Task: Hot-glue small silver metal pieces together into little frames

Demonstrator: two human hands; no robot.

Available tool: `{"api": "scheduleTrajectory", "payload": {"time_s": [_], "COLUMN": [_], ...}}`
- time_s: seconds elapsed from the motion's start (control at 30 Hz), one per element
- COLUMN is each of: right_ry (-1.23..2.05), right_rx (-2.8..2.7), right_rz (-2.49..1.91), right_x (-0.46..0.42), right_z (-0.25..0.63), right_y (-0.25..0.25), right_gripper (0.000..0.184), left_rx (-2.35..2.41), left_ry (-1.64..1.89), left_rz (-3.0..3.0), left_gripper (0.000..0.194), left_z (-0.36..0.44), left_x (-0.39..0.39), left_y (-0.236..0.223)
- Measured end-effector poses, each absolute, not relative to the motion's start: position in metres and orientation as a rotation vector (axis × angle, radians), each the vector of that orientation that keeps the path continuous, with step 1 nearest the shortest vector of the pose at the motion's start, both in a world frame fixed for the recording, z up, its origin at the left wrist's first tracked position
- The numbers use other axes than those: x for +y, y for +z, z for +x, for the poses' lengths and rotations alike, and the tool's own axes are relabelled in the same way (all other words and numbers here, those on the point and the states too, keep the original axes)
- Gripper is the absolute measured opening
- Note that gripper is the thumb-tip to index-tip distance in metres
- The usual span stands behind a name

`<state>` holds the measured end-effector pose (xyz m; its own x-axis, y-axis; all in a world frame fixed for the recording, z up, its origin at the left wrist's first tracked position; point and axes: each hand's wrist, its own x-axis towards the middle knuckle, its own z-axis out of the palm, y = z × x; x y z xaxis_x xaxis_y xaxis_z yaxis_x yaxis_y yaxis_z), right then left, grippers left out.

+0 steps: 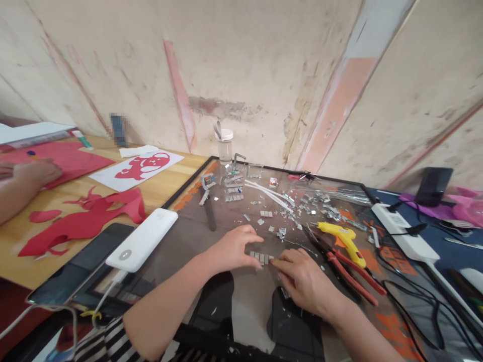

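Observation:
A short strip of grey rectangular segments [261, 258] lies on the dark glass tabletop between my hands. My left hand [234, 249] is open at its left end, thumb and forefinger spread apart, the thumb close against the strip. From the right, my right hand [302, 276] rests on the glass with its forefinger at the strip's other end. Its fingers are bent but not closed together. A small dark-and-silver piece beneath that hand is partly hidden. Farther back sit a shorter grey strip [266, 214], stacked segmented strips [234, 191] and several loose metallic bits [317, 206].
Red-handled pliers [350, 276] and a yellow glue gun [341, 239] lie to the right, near a white power strip [405, 231] and black cables. White sticks [267, 193] and a lidded jar [225, 146] are behind. Leftward are a white power bank [143, 240], red cutouts [86, 218] and another person's hand [37, 172].

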<state>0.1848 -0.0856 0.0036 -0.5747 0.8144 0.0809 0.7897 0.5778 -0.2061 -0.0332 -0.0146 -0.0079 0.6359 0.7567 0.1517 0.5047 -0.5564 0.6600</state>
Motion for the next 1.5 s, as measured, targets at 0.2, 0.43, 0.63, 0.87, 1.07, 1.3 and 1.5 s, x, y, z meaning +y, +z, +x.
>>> {"api": "scheduleTrajectory", "payload": {"time_s": [0.2,0.43,0.63,0.87,1.07,1.3,1.5], "right_ry": [0.156,-0.067,-0.21,-0.175,0.34,0.216,0.051], "right_rx": [-2.61,-2.747,-2.804,-2.795,-2.548,-2.555,-2.676], "right_rz": [-1.332,-1.402,-1.428,-1.456,-1.385,-1.417,-1.471], "right_x": [-0.087,-0.092,-0.093,-0.094,-0.087,-0.086,-0.089], "right_z": [0.184,0.175,0.17,0.168,0.181,0.186,0.179], "right_y": [0.004,0.005,0.001,-0.001,0.0,-0.001,0.002], "right_gripper": [0.029,0.033,0.028,0.034,0.037,0.039,0.029], "left_rx": [1.189,1.276,1.294,1.265,1.264,1.271,1.261], "left_ry": [0.307,0.216,0.226,0.246,0.236,0.236,0.241], "left_rz": [2.06,2.12,2.092,2.119,2.128,2.147,2.161], "left_gripper": [0.023,0.022,0.016,0.013,0.015,0.014,0.014], "left_z": [-0.047,-0.039,-0.036,-0.034,-0.035,-0.035,-0.035], "left_x": [-0.008,-0.014,-0.015,-0.015,-0.017,-0.018,-0.017], "left_y": [0.001,-0.001,0.001,-0.001,0.003,0.003,0.0]}}
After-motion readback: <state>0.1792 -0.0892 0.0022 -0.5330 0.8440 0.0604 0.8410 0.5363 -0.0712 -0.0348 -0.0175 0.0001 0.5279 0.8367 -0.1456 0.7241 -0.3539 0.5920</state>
